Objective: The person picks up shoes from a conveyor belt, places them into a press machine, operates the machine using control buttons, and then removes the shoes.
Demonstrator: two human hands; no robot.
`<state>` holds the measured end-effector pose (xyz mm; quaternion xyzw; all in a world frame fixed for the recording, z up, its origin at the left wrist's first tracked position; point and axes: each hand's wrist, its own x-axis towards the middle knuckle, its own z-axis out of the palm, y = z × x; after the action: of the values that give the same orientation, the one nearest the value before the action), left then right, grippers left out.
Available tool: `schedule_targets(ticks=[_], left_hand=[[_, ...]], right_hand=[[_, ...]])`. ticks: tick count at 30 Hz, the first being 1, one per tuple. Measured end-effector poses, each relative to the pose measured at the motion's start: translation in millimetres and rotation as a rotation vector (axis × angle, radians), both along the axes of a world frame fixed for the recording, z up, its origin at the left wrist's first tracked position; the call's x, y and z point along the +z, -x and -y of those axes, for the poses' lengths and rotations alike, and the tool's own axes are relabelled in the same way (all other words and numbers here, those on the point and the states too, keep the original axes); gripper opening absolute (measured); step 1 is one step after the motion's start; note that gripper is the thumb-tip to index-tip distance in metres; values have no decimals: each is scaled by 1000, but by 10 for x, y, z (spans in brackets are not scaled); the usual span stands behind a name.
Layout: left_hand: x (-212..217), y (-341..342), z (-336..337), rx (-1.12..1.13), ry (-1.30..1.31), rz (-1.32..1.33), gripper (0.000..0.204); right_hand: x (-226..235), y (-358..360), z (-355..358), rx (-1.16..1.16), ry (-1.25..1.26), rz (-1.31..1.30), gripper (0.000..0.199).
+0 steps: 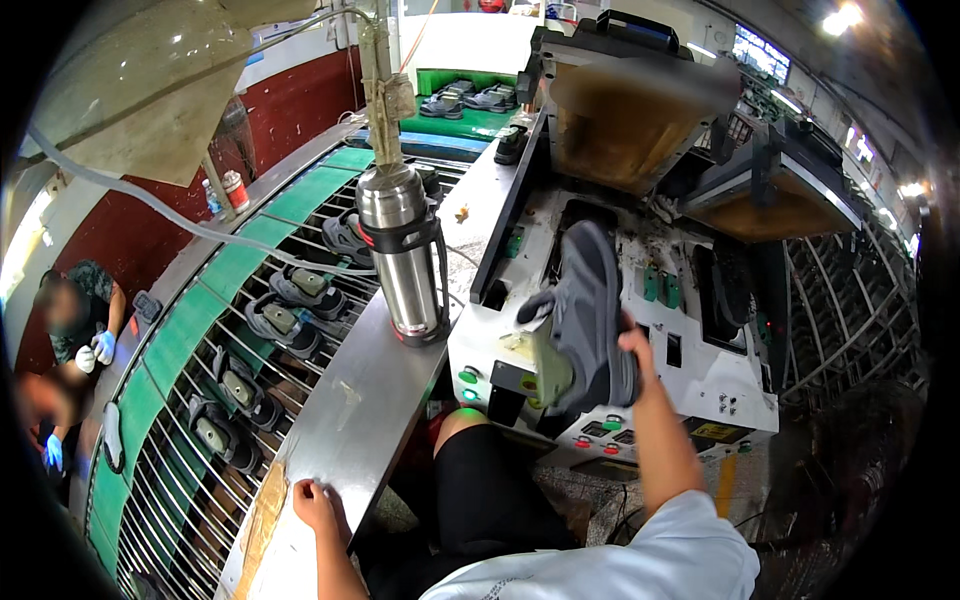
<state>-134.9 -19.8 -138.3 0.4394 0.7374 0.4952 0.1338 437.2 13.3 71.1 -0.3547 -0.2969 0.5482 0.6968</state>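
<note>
My right hand (637, 352) is closed on a dark grey shoe (590, 300), which it holds up above a white machine (480, 345). The shoe is tilted, its toe upward and its sole toward the right. A pale green last (552, 372) shows at its opening. Some of my fingers are hidden behind the shoe. Over the metal ledge (355, 420) at the lower left, my left hand (317, 505) is loosely curled, with nothing seen in it. A steel thermos (405, 265) with a black handle stands upright farther along that ledge.
Left of the ledge runs a curved roller conveyor (160, 500) carrying several grey shoes (290, 325). Two raised machine lids (625, 125) with brown pads hang over the machine. Two people (85, 310) are at the far left. More shoes (465, 98) sit on a green surface behind.
</note>
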Motion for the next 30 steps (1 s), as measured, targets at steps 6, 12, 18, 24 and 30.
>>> schedule_targets(ticks=[6, 12, 18, 24, 30], left_hand=[[35, 42, 52, -2, 91, -47, 5], [17, 28, 25, 52, 98, -31, 7], [7, -4, 8, 47, 106, -123, 5], [148, -48, -2, 52, 108, -121, 5], [-35, 194, -33, 122, -57, 562, 35]], right_hand=[[731, -768, -1042, -537, 326, 768, 80], [851, -952, -2133, -631, 645, 1342, 96], [403, -854, -2416, -572, 982, 1560, 102], [472, -518, -2237, -513, 998, 1611, 86], [357, -280, -1619, -566, 667, 1714, 66]])
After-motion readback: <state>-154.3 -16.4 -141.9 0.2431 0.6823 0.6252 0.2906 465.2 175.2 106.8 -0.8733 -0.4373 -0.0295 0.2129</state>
